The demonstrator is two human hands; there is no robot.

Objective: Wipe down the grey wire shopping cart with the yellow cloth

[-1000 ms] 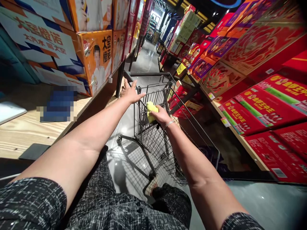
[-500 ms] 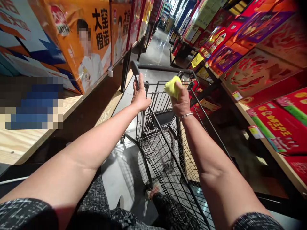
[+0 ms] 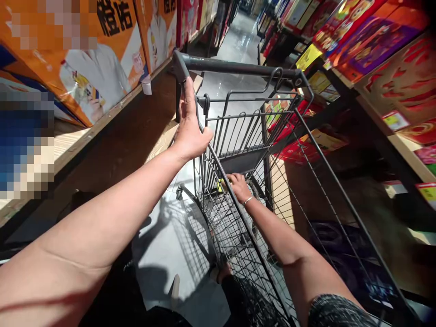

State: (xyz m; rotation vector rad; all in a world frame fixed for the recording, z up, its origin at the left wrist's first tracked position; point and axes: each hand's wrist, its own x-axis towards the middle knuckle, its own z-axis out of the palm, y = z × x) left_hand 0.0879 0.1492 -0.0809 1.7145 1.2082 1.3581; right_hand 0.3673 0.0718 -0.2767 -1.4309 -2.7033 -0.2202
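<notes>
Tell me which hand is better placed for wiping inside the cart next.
Right, I'd judge: the right hand reaches down inside the cart with the yellow cloth, while the left hand is up on its frame, with no cloth showing.

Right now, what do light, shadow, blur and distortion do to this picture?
Head view: the cart casts a crisp mesh shadow across the floor; beneath the right shelf falls dark; the far aisle looks soft and glary; pixel blocks mask patches at left; shelves lean steeply; the left forearm looks stretched.
</notes>
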